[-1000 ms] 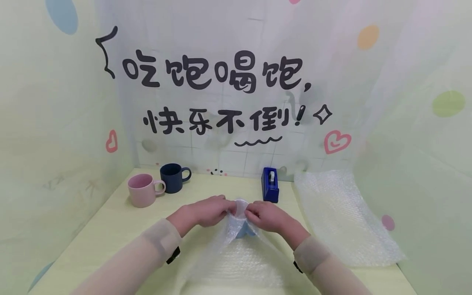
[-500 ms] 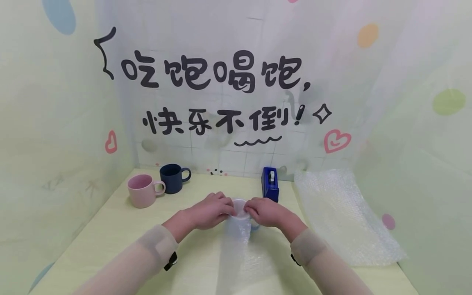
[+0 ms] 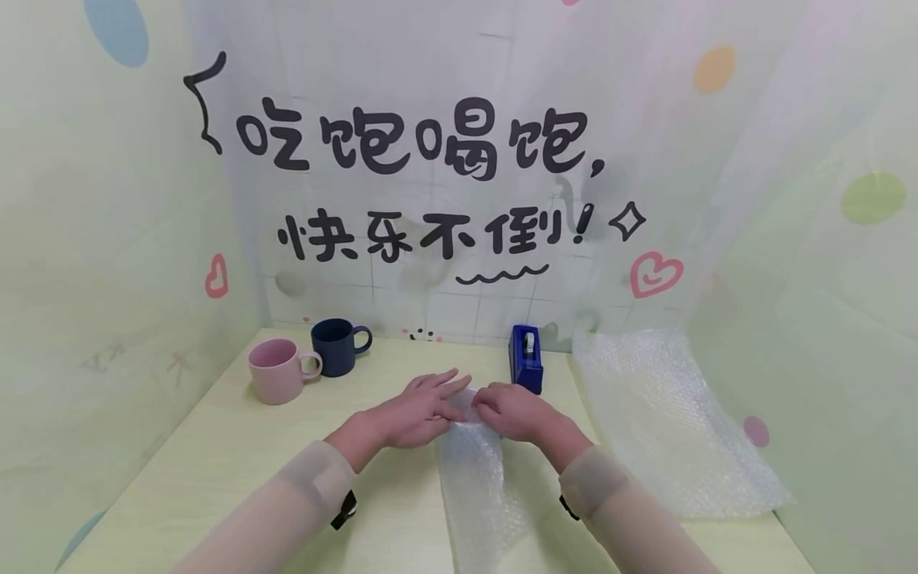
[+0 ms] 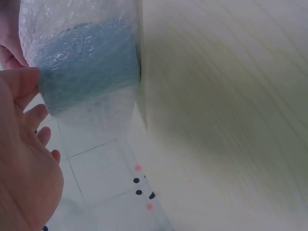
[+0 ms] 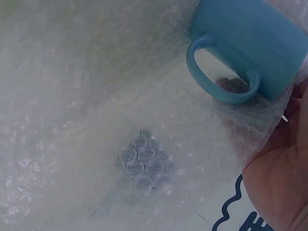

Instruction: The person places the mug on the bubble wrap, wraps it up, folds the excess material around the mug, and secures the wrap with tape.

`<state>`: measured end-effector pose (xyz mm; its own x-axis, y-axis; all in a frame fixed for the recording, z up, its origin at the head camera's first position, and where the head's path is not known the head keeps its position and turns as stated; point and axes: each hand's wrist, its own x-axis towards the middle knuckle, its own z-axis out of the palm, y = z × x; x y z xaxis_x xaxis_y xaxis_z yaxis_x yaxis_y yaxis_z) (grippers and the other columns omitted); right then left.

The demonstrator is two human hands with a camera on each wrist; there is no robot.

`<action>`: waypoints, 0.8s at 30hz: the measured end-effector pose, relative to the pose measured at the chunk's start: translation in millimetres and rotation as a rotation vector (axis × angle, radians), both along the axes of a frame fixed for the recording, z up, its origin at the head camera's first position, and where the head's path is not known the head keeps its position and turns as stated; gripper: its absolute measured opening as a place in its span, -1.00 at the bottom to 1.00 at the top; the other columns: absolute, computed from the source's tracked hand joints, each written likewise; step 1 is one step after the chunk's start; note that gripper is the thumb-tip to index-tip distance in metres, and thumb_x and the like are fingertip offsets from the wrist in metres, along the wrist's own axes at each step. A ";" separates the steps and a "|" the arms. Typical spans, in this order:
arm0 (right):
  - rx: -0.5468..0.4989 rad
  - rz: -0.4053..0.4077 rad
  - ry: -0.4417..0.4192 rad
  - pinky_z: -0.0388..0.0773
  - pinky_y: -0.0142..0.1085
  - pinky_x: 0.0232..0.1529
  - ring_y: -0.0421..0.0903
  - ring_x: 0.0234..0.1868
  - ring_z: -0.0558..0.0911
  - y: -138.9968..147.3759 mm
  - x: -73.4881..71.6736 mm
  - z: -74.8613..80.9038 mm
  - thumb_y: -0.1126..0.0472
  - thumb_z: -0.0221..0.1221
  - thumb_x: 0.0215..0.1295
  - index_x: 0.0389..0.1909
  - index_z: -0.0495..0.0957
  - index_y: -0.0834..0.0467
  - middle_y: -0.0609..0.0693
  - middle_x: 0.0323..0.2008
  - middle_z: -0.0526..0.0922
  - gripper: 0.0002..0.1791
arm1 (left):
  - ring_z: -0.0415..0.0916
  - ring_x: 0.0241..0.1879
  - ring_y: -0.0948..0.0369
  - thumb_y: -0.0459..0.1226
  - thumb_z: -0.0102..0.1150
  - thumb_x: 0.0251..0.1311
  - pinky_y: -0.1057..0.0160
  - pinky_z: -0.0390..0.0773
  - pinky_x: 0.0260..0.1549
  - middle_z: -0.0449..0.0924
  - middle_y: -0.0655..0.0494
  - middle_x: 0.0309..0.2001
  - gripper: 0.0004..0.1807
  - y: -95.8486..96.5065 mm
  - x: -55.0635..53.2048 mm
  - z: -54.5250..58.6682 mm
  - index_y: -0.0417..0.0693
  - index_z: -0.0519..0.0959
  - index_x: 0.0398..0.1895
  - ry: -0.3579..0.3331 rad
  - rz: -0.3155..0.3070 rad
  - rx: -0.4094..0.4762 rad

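Note:
A light blue mug (image 5: 260, 43) stands upright between the hands, bubble wrap (image 3: 469, 478) draped round its near side. In the head view the wrap trails toward the near table edge. My left hand (image 3: 419, 410) has its thumb and a finger at the mug's rim on the wrap, the other fingers spread. On the other side my right hand (image 3: 519, 410) pinches the wrap at the rim with curled fingers. Through the wrap, the mug's body (image 4: 89, 62) shows in the left wrist view. In the right wrist view its handle (image 5: 211, 86) is uncovered.
A pink mug (image 3: 276, 371) and a dark blue mug (image 3: 334, 348) stand at the back left of the table (image 3: 287, 462). Behind the right hand is a blue tape dispenser (image 3: 527, 363). Another bubble wrap sheet (image 3: 674, 430) lies at the right.
The trailing wrap, spread wide between the arms a second ago, has narrowed into a strip below the mug. The mug's blue front is now covered. The left hand's fingers have spread.

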<state>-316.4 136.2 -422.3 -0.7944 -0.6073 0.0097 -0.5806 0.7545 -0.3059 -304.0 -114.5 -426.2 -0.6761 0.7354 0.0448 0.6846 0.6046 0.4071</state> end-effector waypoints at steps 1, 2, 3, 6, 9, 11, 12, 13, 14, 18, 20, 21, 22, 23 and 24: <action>-0.002 0.001 0.010 0.71 0.02 0.20 0.01 0.00 0.74 -0.5 0.4 -0.6 0.15 0.02 0.66 0.07 0.76 0.13 0.03 -0.03 0.79 -0.67 | -0.10 0.80 -0.14 -0.21 -0.07 0.65 -0.36 -0.05 0.70 0.09 -0.01 0.79 -0.56 0.8 -1.1 -0.9 -0.02 0.77 0.29 -0.039 0.006 0.018; -0.008 -0.002 0.015 0.71 0.02 0.19 0.01 -0.02 0.74 -1.3 0.6 -1.0 0.18 0.03 0.64 0.04 0.75 0.14 0.04 -0.05 0.79 -0.69 | -0.07 0.79 -0.14 -0.19 -0.07 0.64 -0.37 -0.06 0.71 0.10 -0.02 0.78 -0.55 1.3 -2.1 -2.2 -0.05 0.77 0.28 -0.070 0.011 0.036; -0.010 -0.005 0.017 0.71 0.02 0.18 0.01 -0.03 0.74 -1.9 0.9 -1.4 0.20 0.04 0.63 0.03 0.75 0.13 0.04 -0.06 0.79 -0.70 | -0.04 0.79 -0.12 -0.17 -0.07 0.65 -0.36 -0.05 0.71 0.12 0.00 0.78 -0.55 1.7 -3.0 -3.5 -0.06 0.77 0.28 -0.099 0.021 0.049; -0.019 -0.019 0.011 0.72 0.00 0.16 -0.01 -0.06 0.72 -3.3 2.1 -1.5 0.20 0.04 0.62 0.03 0.73 0.12 0.03 -0.08 0.79 -0.72 | 0.08 0.75 -0.13 -0.12 0.00 0.66 -0.32 0.08 0.70 0.17 0.00 0.76 -0.58 2.3 -5.2 -6.3 -0.09 0.80 0.22 -0.154 0.042 0.099; -0.028 -0.025 0.033 0.73 -0.01 0.13 -0.02 -0.07 0.72 -2.7 3.7 -3.4 0.19 0.04 0.63 0.04 0.72 0.11 0.02 -0.08 0.78 -0.72 | 0.18 0.70 -0.14 -0.12 0.09 0.66 -0.28 0.23 0.66 0.24 -0.03 0.72 -0.62 3.6 -7.0 -8.1 -0.10 0.83 0.12 -0.140 0.048 0.121; -0.035 -0.027 0.052 0.72 -0.02 0.09 -0.03 -0.08 0.71 -2.7 5.1 -5.4 0.17 0.02 0.67 0.07 0.69 0.09 0.01 -0.10 0.77 -0.73 | 0.24 0.67 -0.14 -0.15 0.11 0.64 -0.27 0.29 0.63 0.29 -0.06 0.69 -0.65 3.5 -7.6 -8.1 -0.12 0.85 0.06 -0.107 0.046 0.121; -0.038 -0.029 0.060 0.72 -0.03 0.08 -0.03 -0.09 0.72 -2.4 6.2 -7.0 0.16 0.01 0.69 0.10 0.65 0.09 0.02 -0.09 0.76 -0.74 | 0.26 0.66 -0.15 -0.16 0.12 0.64 -0.27 0.30 0.62 0.32 -0.07 0.68 -0.66 4.0 -7.8 -8.1 -0.12 0.85 0.04 -0.085 0.044 0.113; -0.043 -0.033 0.067 0.73 -0.03 0.06 -0.03 -0.12 0.72 -2.1 7.8 -8.8 0.14 0.00 0.71 0.15 0.61 0.09 0.04 -0.10 0.76 -0.74 | 0.28 0.65 -0.14 -0.17 0.13 0.62 -0.27 0.31 0.61 0.34 -0.07 0.66 -0.67 4.8 -7.8 -7.7 -0.12 0.86 0.02 -0.070 0.048 0.106; -0.044 -0.039 0.080 0.73 -0.03 0.04 -0.03 -0.13 0.72 -1.9 9.9 -10.3 0.11 -0.01 0.74 0.20 0.56 0.08 0.05 -0.10 0.75 -0.74 | 0.29 0.64 -0.14 -0.18 0.14 0.61 -0.26 0.31 0.61 0.35 -0.06 0.65 -0.67 5.6 -7.4 -7.2 -0.13 0.86 0.01 -0.064 0.054 0.100; -0.051 -0.036 0.242 0.76 -0.01 0.11 0.05 -0.01 0.75 -1.0 23.0 -11.6 0.03 0.03 0.76 0.30 0.48 0.10 0.11 0.05 0.71 -0.67 | 0.34 0.60 -0.11 -0.20 0.18 0.56 -0.24 0.34 0.60 0.39 -0.05 0.62 -0.67 10.4 -5.7 -4.7 -0.19 0.81 0.13 -0.087 0.101 0.094; -0.077 0.012 0.376 0.75 -0.03 0.14 0.03 0.05 0.74 0.0 33.8 -9.0 0.03 0.12 0.70 0.24 0.56 0.12 0.09 0.07 0.70 -0.68 | 0.38 0.56 -0.09 -0.21 0.19 0.55 -0.21 0.38 0.58 0.41 -0.05 0.60 -0.64 12.0 -4.7 -3.3 -0.21 0.75 0.21 -0.113 0.124 0.100; -0.098 0.057 0.444 0.74 -0.05 0.14 0.03 0.07 0.72 0.8 40.6 -7.2 0.04 0.18 0.66 0.18 0.60 0.14 0.08 0.07 0.69 -0.70 | 0.38 0.56 -0.08 -0.21 0.19 0.55 -0.19 0.39 0.58 0.41 -0.04 0.60 -0.64 12.7 -4.5 -2.6 -0.20 0.75 0.22 -0.118 0.131 0.100; -0.120 0.107 0.501 0.73 -0.08 0.12 0.00 0.05 0.70 1.6 48.3 -5.5 0.04 0.24 0.61 0.12 0.63 0.13 0.06 0.03 0.69 -0.72 | 0.38 0.56 -0.08 -0.20 0.19 0.55 -0.18 0.39 0.58 0.41 -0.04 0.60 -0.64 12.9 -4.0 -1.9 -0.21 0.75 0.23 -0.122 0.135 0.098; -0.133 0.161 0.543 0.72 -0.11 0.10 -0.04 0.02 0.68 2.4 56.9 -4.0 0.02 0.29 0.56 0.06 0.64 0.11 0.01 -0.01 0.68 -0.73 | 0.36 0.57 -0.08 -0.20 0.18 0.56 -0.18 0.37 0.59 0.40 -0.03 0.61 -0.65 12.9 -3.8 -0.9 -0.20 0.79 0.17 -0.111 0.130 0.087; -0.142 0.219 0.573 0.70 -0.14 0.10 -0.07 0.01 0.66 3.2 66.1 -2.4 -0.03 0.33 0.52 0.02 0.64 0.09 -0.03 -0.04 0.67 -0.71 | 0.37 0.57 -0.09 -0.19 0.19 0.55 -0.19 0.38 0.58 0.41 -0.03 0.60 -0.66 12.8 -3.7 0.0 -0.19 0.80 0.14 -0.094 0.123 0.078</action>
